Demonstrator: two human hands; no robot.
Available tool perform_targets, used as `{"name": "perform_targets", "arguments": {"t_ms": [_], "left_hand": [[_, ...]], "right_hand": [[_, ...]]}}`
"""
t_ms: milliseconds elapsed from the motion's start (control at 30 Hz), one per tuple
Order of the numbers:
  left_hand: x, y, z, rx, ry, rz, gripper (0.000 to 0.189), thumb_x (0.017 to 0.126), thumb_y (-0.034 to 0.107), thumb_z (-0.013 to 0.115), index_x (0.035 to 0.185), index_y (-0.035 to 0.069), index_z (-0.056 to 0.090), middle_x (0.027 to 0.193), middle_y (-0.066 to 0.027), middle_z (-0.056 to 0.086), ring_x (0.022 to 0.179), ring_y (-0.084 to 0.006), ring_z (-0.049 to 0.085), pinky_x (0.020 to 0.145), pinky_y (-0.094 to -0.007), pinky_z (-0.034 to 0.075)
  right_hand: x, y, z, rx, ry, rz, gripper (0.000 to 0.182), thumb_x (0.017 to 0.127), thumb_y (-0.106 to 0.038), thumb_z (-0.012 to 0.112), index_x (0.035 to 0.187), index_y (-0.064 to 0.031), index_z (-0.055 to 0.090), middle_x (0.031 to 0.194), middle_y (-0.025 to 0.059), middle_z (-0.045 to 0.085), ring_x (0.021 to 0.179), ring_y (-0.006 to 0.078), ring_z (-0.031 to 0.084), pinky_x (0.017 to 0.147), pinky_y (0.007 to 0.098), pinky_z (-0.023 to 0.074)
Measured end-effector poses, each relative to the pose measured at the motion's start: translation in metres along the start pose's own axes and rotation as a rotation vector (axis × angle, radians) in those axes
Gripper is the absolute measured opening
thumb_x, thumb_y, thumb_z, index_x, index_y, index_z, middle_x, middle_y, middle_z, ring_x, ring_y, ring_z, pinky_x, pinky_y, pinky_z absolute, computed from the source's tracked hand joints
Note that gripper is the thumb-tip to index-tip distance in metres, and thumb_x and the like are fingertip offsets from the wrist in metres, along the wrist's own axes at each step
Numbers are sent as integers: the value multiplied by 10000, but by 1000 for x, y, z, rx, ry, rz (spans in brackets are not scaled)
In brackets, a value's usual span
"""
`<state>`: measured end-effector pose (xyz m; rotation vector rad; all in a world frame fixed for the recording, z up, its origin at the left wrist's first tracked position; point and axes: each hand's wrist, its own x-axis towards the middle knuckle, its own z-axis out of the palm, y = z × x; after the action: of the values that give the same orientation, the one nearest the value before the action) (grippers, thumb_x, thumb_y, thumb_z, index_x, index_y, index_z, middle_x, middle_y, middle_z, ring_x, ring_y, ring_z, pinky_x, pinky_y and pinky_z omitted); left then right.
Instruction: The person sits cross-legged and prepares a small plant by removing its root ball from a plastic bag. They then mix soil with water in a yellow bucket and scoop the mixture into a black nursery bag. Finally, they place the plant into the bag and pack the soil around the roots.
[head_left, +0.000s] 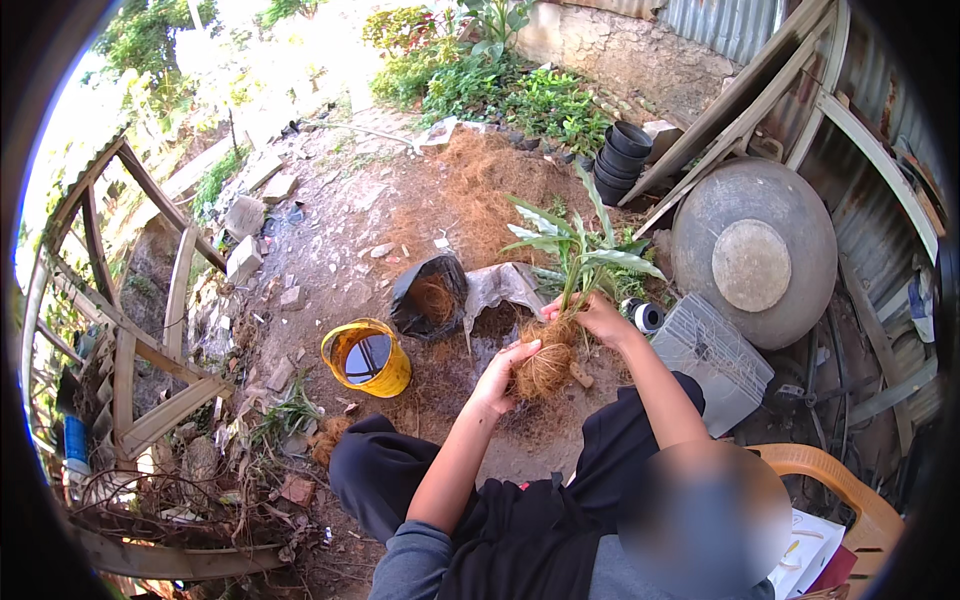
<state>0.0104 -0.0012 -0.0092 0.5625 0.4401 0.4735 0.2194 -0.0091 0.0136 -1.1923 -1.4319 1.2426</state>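
A leafy green plant stands upright before me, its base wrapped in a ball of brown coconut fibre. My left hand cups the ball from its left side, with the thumb across the front. At the top of the ball, my right hand grips around the base of the stems. Pale strands cross the front of the fibre; I cannot tell whether they are string or roots. Behind my hands lies an open grey plastic sack with dark material inside.
Left of the sack are a black plastic bag holding fibre and a yellow bucket of dark liquid. Loose fibre covers the ground beyond. Stacked black pots, a large round vessel and a clear plastic container stand at right.
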Motion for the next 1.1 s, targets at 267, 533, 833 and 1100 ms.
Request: {"name": "perform_targets", "arguments": {"t_ms": [267, 533, 833, 1100], "left_hand": [[1, 0, -4, 36, -5, -1, 430, 835, 227, 554, 1173, -21, 458, 1076, -140, 578, 946, -230, 595, 828, -367, 483], [-9, 9, 19, 148, 4, -5, 386, 816, 194, 590, 1121, -16, 480, 1010, -117, 596, 876, -191, 613, 760, -330, 508], [-10, 8, 21, 146, 14, -20, 391, 807, 164, 604, 1132, -15, 479, 1021, -106, 592, 879, -176, 610, 758, -314, 509], [-11, 9, 24, 155, 30, -40, 393, 807, 161, 605, 1138, -10, 480, 1025, -98, 592, 880, -173, 609, 757, -308, 508]], "right_hand": [[7, -8, -2, 62, 82, 58, 318, 830, -301, 593, 1028, -56, 636, 1020, 74, 618, 984, 163, 554, 879, 310, 410], [8, 11, -20, 197, -144, 40, 192, 820, -199, 621, 915, -34, 644, 1022, 72, 594, 1006, 169, 524, 840, 312, 414], [6, -18, -19, -13, -291, -6, 157, 789, -143, 647, 857, -2, 662, 1019, 105, 596, 1012, 214, 526, 875, 342, 406], [11, -8, -24, -91, -345, 23, 165, 758, -207, 691, 854, -74, 677, 1001, 36, 599, 998, 157, 519, 890, 335, 389]]}}
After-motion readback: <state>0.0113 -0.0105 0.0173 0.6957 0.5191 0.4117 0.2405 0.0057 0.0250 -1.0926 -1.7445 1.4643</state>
